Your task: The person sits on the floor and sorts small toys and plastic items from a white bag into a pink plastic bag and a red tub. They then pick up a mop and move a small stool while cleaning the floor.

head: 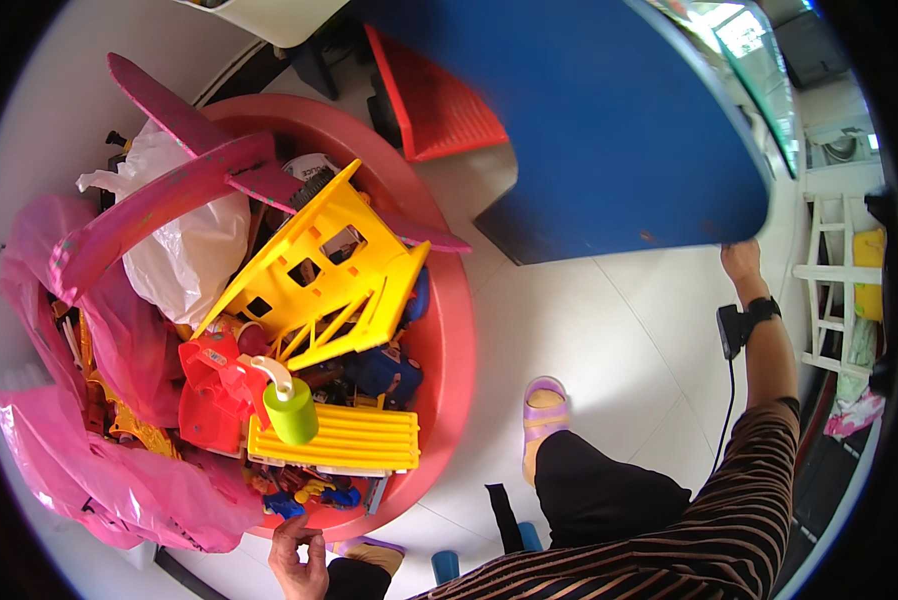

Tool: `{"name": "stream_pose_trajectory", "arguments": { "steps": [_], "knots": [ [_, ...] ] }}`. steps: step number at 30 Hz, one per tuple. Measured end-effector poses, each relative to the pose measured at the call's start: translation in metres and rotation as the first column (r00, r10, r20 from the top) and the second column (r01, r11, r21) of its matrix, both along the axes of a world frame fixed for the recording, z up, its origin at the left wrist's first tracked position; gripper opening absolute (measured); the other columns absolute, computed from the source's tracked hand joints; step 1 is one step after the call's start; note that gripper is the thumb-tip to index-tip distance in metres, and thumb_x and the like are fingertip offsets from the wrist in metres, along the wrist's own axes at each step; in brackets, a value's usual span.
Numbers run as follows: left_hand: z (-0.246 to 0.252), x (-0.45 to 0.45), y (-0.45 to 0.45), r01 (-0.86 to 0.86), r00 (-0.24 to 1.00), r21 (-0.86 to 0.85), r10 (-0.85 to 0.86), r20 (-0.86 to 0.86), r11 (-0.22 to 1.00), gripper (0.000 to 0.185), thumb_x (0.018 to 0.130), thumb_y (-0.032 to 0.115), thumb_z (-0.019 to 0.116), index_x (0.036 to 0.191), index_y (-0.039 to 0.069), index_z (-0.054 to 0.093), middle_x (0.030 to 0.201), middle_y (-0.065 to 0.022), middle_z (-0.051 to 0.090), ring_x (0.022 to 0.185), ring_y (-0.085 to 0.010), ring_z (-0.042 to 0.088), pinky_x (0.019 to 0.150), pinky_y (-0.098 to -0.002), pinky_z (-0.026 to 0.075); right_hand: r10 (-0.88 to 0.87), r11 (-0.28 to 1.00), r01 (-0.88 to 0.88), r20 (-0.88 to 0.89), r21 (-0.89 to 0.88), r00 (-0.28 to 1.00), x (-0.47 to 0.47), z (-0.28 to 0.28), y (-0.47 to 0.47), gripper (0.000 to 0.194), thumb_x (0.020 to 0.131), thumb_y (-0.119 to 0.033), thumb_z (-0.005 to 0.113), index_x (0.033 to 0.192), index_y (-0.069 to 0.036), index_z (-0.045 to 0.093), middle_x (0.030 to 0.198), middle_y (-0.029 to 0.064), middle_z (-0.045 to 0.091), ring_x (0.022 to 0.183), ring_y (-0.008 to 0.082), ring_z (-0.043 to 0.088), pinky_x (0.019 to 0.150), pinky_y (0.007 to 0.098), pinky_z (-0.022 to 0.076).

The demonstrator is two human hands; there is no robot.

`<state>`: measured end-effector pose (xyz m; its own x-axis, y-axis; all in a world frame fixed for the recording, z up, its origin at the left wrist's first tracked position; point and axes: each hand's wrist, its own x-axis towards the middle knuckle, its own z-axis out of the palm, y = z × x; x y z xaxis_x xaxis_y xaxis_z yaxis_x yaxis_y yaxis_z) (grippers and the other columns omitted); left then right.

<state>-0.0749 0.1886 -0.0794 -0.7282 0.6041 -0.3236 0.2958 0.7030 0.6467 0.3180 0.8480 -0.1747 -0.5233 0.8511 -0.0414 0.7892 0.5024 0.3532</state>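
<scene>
At the lower corner of a large blue board, my right hand grips the edge, its fingertips hidden behind. My left hand holds nothing, fingers apart and partly curled, just below the near rim of a round red plastic tub. Toys heap up in the tub. On top are a pink toy glider, a yellow plastic toy frame with window holes, a red plastic toy part, a lime-green cylinder and a ribbed yellow piece.
A pink plastic bag spills over the tub's left side; a white plastic bag lies under the glider. Behind the tub is a red ridged plastic object. A white slatted rack stands right. My sandalled foot rests on the tiled floor.
</scene>
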Motion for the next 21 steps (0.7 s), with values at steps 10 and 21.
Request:
{"name": "stream_pose_trajectory", "arguments": {
  "steps": [10, 21],
  "knots": [
    [0.035, 0.032, -0.014, 0.094, 0.996, 0.118, -0.095, 0.002, 0.989, 0.032, 0.077, 0.000, 0.061, 0.108, 0.000, 0.055, 0.099, -0.0143, 0.059, 0.073, -0.0189, 0.061, 0.065, -0.0283, 0.049, -0.112, 0.982, 0.072, -0.236, -0.172, 0.965, 0.058, 0.047, -0.150, 0.012, 0.064, -0.004, 0.060, 0.071, 0.002, 0.052, 0.069, 0.0223, 0.053, 0.069, 0.0419, 0.052, 0.059, 0.0442, 0.0420],
    [0.055, 0.053, -0.014, 0.236, 0.968, 0.152, -0.218, -0.124, 0.960, 0.034, 0.073, -0.003, 0.061, 0.106, 0.001, 0.056, 0.108, -0.0162, 0.056, 0.074, -0.0214, 0.062, 0.062, -0.0287, 0.052, -0.807, 0.582, 0.125, -0.553, -0.803, 0.205, 0.027, 0.051, -0.192, 0.024, 0.070, -0.012, 0.069, 0.084, 0.006, 0.061, 0.078, 0.0129, 0.061, 0.072, 0.0210, 0.059, 0.064, 0.0326, 0.0462]
  ]
}}
